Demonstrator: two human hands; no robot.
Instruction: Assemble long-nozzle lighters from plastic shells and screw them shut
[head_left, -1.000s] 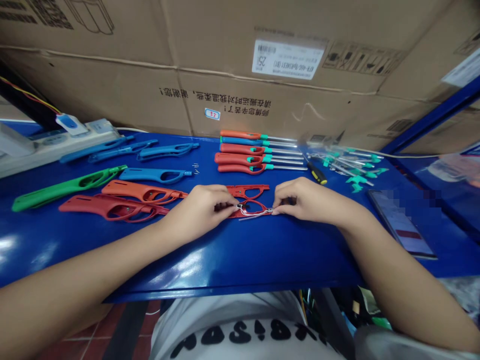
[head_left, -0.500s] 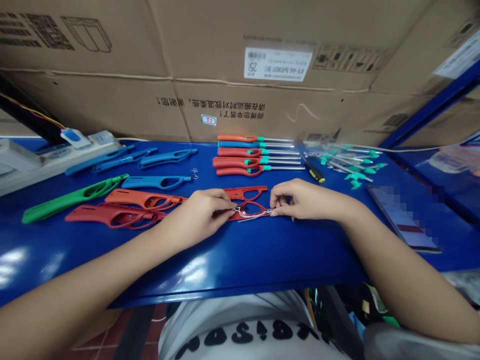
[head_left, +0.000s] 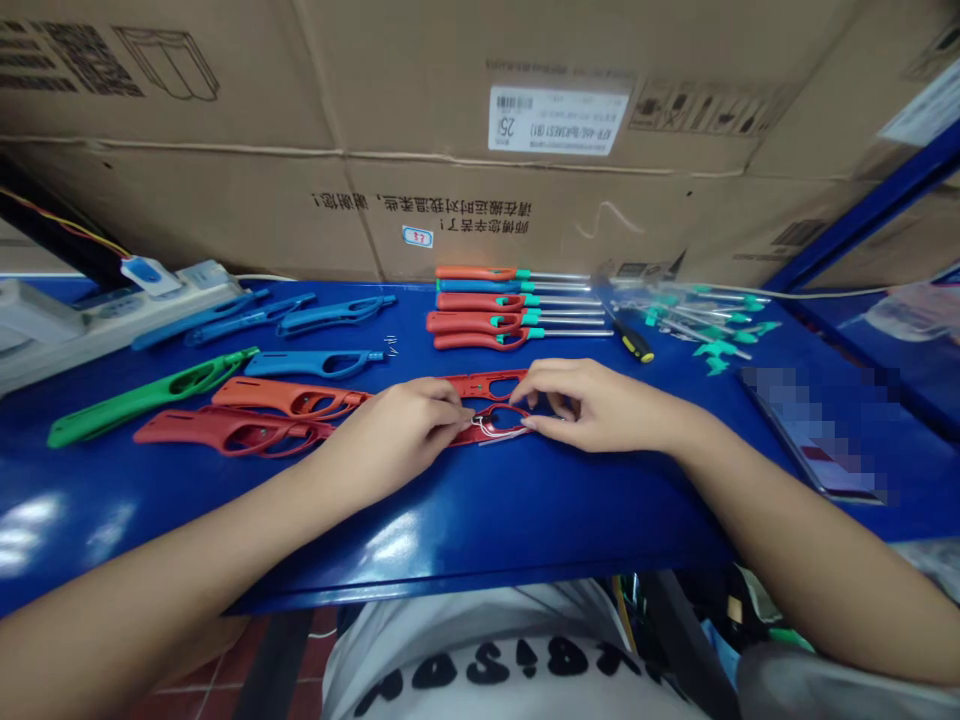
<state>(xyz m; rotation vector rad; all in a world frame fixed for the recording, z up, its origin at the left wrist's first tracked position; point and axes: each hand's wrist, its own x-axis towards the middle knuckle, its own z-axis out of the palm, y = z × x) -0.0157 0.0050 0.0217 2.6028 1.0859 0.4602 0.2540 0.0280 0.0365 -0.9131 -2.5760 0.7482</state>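
A red plastic lighter half-shell (head_left: 496, 424) lies on the blue table (head_left: 480, 500) between my hands, with a thin white wire across its trigger loop. My left hand (head_left: 401, 425) pinches the shell's left end, fingers closed on it. My right hand (head_left: 592, 405) rests over the shell's right end, its fingertips pinching the wire there. A second red half-shell (head_left: 487, 384) lies just behind, partly hidden by both hands.
Loose red (head_left: 232, 432), orange (head_left: 289, 398), green (head_left: 150, 395) and blue (head_left: 315, 362) shells lie at the left. Finished lighters (head_left: 510, 308) are lined up at the back, with a screwdriver (head_left: 634, 342), teal-tipped metal tubes (head_left: 705, 325), a phone (head_left: 825, 440) and cardboard boxes (head_left: 450, 130) behind.
My right hand has slid left along the red shell toward my left hand. The left hand has stayed on the shell's left end.
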